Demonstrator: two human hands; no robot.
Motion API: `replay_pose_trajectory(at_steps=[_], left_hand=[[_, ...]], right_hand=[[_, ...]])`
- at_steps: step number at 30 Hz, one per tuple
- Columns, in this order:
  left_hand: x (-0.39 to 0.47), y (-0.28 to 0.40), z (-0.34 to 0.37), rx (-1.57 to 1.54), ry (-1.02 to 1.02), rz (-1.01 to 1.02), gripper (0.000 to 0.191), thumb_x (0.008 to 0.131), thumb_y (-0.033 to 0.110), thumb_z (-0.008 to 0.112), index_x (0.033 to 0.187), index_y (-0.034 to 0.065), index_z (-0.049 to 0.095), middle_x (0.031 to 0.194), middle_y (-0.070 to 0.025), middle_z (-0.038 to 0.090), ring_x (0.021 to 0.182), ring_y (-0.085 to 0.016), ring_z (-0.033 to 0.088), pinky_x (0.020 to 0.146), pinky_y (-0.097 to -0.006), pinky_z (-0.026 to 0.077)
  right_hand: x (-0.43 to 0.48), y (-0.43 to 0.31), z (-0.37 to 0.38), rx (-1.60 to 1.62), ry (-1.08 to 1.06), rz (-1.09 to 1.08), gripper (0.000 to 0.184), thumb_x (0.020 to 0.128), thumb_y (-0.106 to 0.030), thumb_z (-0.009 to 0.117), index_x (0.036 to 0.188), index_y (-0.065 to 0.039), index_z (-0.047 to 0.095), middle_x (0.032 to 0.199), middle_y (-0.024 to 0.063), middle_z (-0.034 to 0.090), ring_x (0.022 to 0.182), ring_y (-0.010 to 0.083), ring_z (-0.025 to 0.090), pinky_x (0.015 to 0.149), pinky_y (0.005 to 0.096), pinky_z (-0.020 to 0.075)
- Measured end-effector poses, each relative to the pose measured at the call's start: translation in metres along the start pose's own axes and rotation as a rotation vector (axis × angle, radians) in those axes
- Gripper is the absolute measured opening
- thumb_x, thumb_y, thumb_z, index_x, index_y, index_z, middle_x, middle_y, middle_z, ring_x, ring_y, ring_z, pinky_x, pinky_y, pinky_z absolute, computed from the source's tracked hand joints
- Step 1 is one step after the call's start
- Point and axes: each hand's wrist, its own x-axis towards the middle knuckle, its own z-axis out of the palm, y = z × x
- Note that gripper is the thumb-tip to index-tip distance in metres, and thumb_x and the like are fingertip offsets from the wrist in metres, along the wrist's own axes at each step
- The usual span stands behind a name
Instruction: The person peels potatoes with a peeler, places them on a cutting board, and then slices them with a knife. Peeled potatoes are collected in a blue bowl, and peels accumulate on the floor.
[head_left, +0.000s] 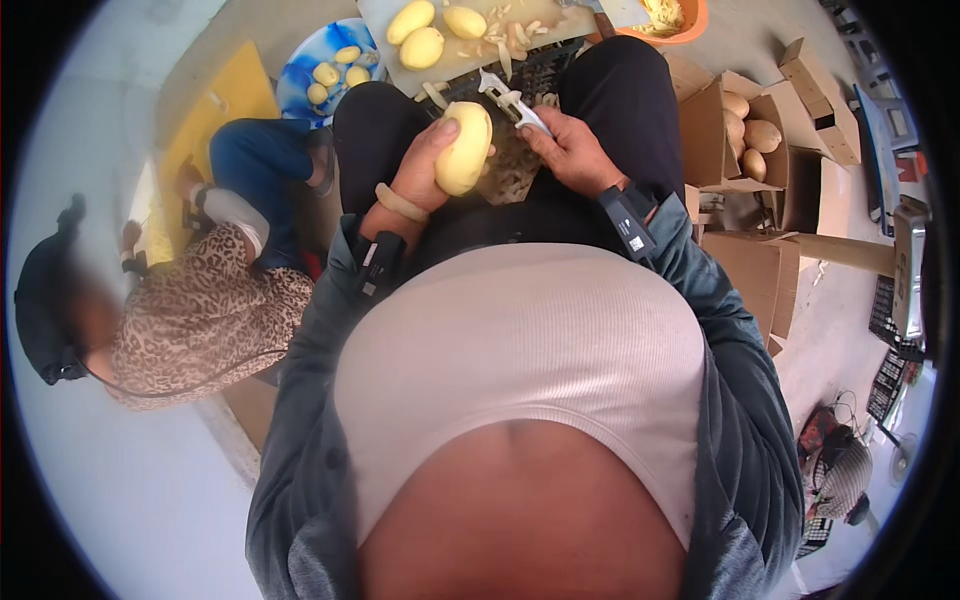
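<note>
My left hand (421, 166) grips a large peeled potato (466, 150), pale yellow all over the side that shows. In my right hand (576, 152) is a metal peeler (513, 103), its head pointing up and left, apart from the potato. A bit of peel is caught in the peeler's frame. Beyond my knees lies a cutting board (450, 71) bearing three peeled potatoes (421, 49) and scattered strips of peel (517, 36). More peelings (510, 176) have gathered below, between my legs, by a black plastic crate (551, 67).
At the upper left, a blue and white basin (300, 64) holds several peeled potatoes. An orange bowl (697, 22) contains pale shreds. Unpeeled potatoes (761, 136) fill a cardboard box (705, 154) on the right. Another person (202, 315) sits close on my left, beside a yellow board (225, 112).
</note>
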Motion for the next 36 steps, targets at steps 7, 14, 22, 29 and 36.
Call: replay_pose_trajectory(at_steps=[7,14,22,29,36], left_hand=[[0.001,-0.001,0.003,-0.131,0.036,-0.053,0.053,0.101,0.046,0.045,0.133,0.0047,0.052,0.119,-0.0142,0.063,0.103,-0.036,0.065,0.076,-0.0449,0.057],[0.003,0.000,-0.001,-0.093,0.063,-0.103,0.056,0.102,0.050,0.038,0.133,0.0060,0.051,0.114,-0.0144,0.064,0.096,-0.031,0.066,0.071,-0.0420,0.056],[-0.004,0.001,0.010,-0.023,-0.001,-0.216,0.062,0.099,0.057,0.036,0.132,0.0058,0.051,0.110,-0.0177,0.062,0.089,-0.026,0.063,0.068,-0.0372,0.051],[-0.004,-0.003,0.002,-0.069,-0.042,-0.116,0.061,0.097,0.056,0.043,0.131,0.0064,0.051,0.116,-0.0196,0.061,0.098,-0.029,0.060,0.071,-0.0378,0.050],[-0.009,0.003,0.009,-0.293,-0.012,-0.108,0.059,0.098,0.054,0.044,0.130,0.0057,0.053,0.117,-0.0216,0.061,0.100,-0.032,0.060,0.068,-0.0366,0.049]], right_hand=[[-0.001,-0.013,0.005,0.058,-0.041,-0.070,0.021,0.098,-0.021,0.055,0.104,-0.001,0.058,0.078,0.0166,0.062,0.073,0.0284,0.061,0.070,0.0380,0.0480],[0.003,-0.020,0.013,-0.099,-0.105,-0.136,0.020,0.097,-0.020,0.054,0.098,0.000,0.054,0.086,0.0258,0.063,0.083,0.0460,0.060,0.071,0.0458,0.0482],[0.007,-0.005,0.004,-0.113,-0.016,0.071,0.022,0.097,-0.022,0.054,0.099,0.000,0.054,0.086,0.0266,0.061,0.086,0.0458,0.060,0.073,0.0451,0.0476],[-0.002,-0.020,0.005,-0.047,-0.041,-0.053,0.022,0.097,-0.022,0.055,0.100,-0.001,0.055,0.086,0.0245,0.062,0.082,0.0444,0.060,0.073,0.0436,0.0483],[-0.004,-0.019,0.009,0.052,-0.009,-0.025,0.023,0.097,-0.024,0.056,0.102,-0.001,0.056,0.085,0.0230,0.062,0.078,0.0412,0.061,0.071,0.0415,0.0487]])
